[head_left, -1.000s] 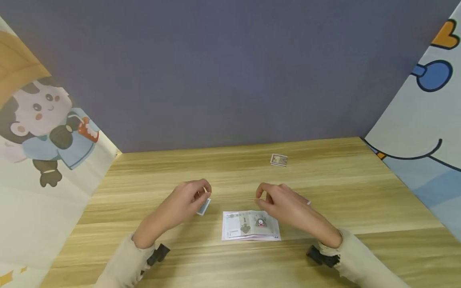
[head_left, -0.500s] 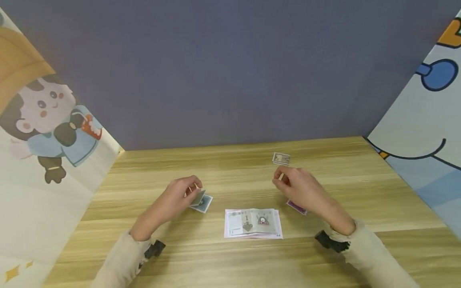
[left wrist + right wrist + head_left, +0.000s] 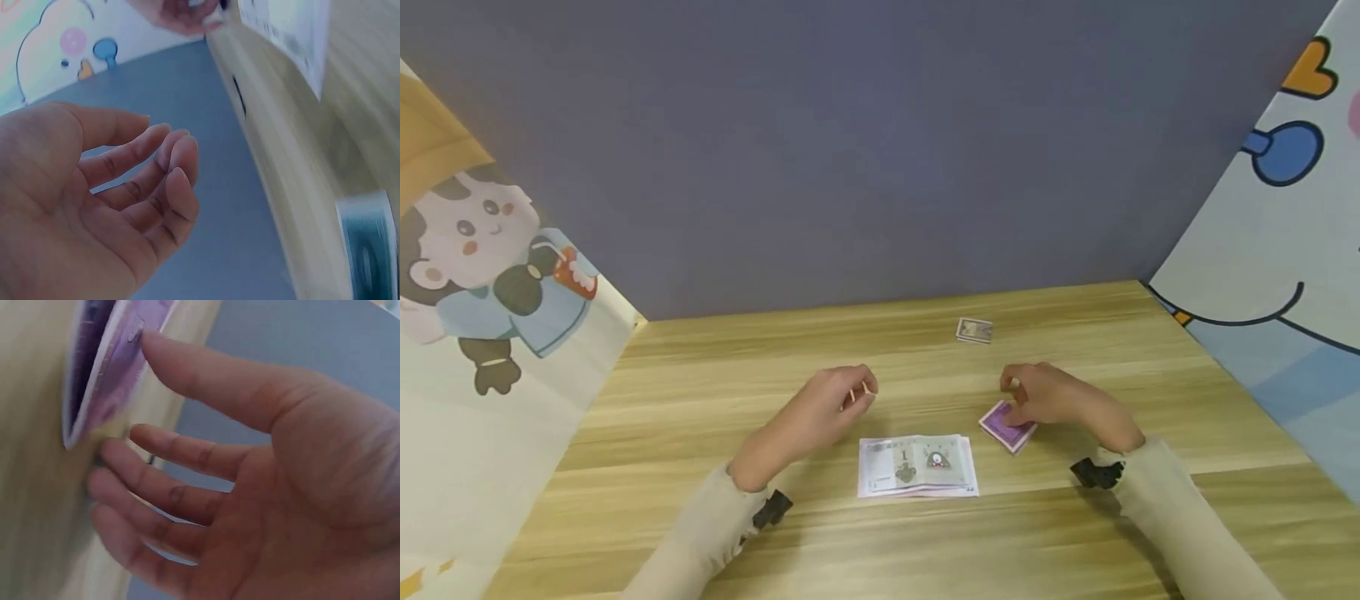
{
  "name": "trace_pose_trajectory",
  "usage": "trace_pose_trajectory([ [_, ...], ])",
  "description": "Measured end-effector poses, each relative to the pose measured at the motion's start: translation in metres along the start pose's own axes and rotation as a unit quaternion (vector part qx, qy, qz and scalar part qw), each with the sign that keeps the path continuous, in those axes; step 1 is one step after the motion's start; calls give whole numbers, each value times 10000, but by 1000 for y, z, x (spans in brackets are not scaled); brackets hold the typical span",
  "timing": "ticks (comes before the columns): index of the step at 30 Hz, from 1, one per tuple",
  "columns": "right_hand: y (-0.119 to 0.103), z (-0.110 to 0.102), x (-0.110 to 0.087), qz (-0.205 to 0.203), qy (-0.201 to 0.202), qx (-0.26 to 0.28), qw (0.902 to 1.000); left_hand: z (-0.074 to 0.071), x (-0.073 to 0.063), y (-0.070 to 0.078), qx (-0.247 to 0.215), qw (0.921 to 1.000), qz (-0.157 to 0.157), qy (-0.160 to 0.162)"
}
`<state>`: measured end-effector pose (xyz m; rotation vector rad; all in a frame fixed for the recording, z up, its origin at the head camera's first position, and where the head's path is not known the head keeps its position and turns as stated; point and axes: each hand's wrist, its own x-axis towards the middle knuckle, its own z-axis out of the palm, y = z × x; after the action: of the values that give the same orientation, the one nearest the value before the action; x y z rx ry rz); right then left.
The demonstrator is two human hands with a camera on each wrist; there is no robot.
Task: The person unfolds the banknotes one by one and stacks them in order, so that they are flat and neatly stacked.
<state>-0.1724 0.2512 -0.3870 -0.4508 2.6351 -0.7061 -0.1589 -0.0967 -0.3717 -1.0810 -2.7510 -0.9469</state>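
Note:
My left hand (image 3: 823, 408) hovers over the table, left of a pile of flat banknotes (image 3: 917, 467) with a pale "1" note on top. Its fingers curve loosely and hold nothing in the left wrist view. A blue-green banknote (image 3: 370, 256) lies below it there, hidden in the head view. My right hand (image 3: 1051, 396) is over a folded purple banknote (image 3: 997, 427), right of the pile. In the right wrist view, the thumb touches the face of the purple note (image 3: 119, 369), whose layers gape slightly. The other fingers are loosely bent beside it.
Farther back on the wooden table (image 3: 737, 350) lies a small folded brownish banknote (image 3: 974, 330). A grey-blue panel (image 3: 880, 167) rises behind the table. Cartoon-printed walls (image 3: 1292, 250) stand at both sides.
My left hand has left the blue-green note, where a flap stood raised, and moved right. The right hand, above and beyond the purple note before, now has its thumb on it.

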Motion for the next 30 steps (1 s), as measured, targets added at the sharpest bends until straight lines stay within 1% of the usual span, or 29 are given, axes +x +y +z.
trace_pose_trajectory([
  [2, -2, 6, 3, -134, -14, -31, 9999, 15, 10, 8, -3, 9998, 159, -132],
  [4, -4, 8, 3, -254, -40, -102, 9996, 31, 20, 18, 46, 9988, 311, -375],
  [7, -5, 10, 4, -420, -78, -152, 9990, 54, 34, 33, 159, 9960, 445, -759],
  [9, -5, 10, 5, -515, -96, -134, 9985, 64, 42, 40, 187, 9943, 483, -929],
  [12, -4, 8, 7, -815, -104, 49, 9966, 73, 49, 46, 169, 9944, 385, -967],
  [14, -5, 5, 7, -1071, -71, 281, 9938, 75, 52, 46, 127, 9948, 249, -978],
  [16, -8, 0, 6, -1328, -70, 705, 9886, 75, 54, 44, -46, 9951, 103, -979],
  [17, -11, -3, 4, -1446, -52, 930, 9851, 73, 54, 43, -208, 9951, 63, -960],
  [19, -18, -9, 1, -1656, -11, 1457, 9754, 70, 56, 41, -775, 9926, 13, -931],
  [21, -25, -14, -2, -1796, 80, 1839, 9664, 66, 58, 40, -1441, 9856, 56, -887],
  [24, -36, -18, -7, -1894, 367, 2049, 9596, 59, 60, 41, -2237, 9710, 221, -813],
  [26, -42, -18, -11, -1838, 533, 2180, 9570, 54, 60, 42, -2588, 9625, 303, -753],
  [29, -50, -18, -15, -1879, 607, 2562, 9462, 45, 57, 44, -2974, 9511, 441, -712],
  [30, -53, -18, -16, -1910, 615, 2685, 9421, 42, 55, 45, -3057, 9484, 469, -699],
])
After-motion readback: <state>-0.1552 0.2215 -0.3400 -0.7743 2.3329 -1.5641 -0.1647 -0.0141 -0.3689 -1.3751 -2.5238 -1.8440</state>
